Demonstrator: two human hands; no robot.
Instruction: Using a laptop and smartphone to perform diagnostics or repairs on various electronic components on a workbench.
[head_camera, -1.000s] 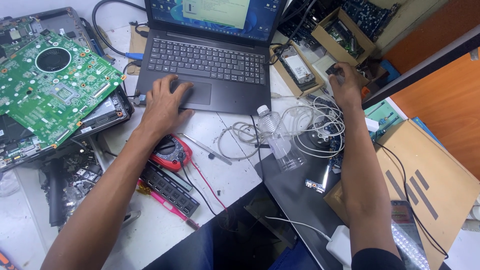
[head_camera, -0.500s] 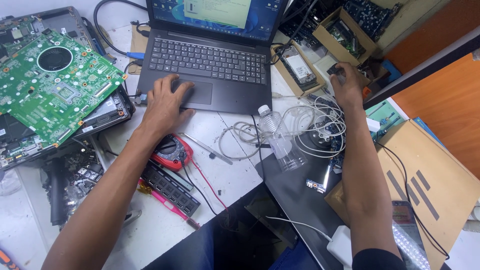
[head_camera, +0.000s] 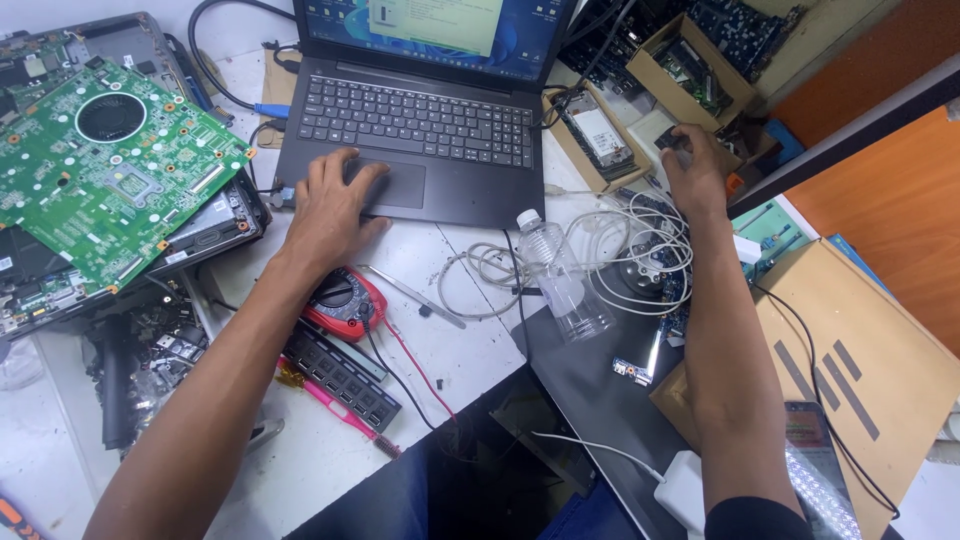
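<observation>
Resting flat and open, left hand (head_camera: 335, 205) touches laptop (head_camera: 420, 120) touchpad; right hand (head_camera: 692, 170) grasps small black object (head_camera: 672, 138).

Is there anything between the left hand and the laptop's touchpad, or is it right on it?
Nothing visible is in the way. The left hand lies on the laptop palm rest, its fingers reaching onto the touchpad.

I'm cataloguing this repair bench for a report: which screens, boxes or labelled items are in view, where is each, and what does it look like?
Laptop screen: top centre, lit, blue desktop with a pale window open.
Small cardboard tray: right of the laptop, brown, holding a silvery labelled drive.
Cardboard box: top right, brown, open, circuit boards inside.
Phone: bottom right on a brown cardboard sheet, dark glossy screen.
Multimeter: below the left hand, red, dial face.
</observation>
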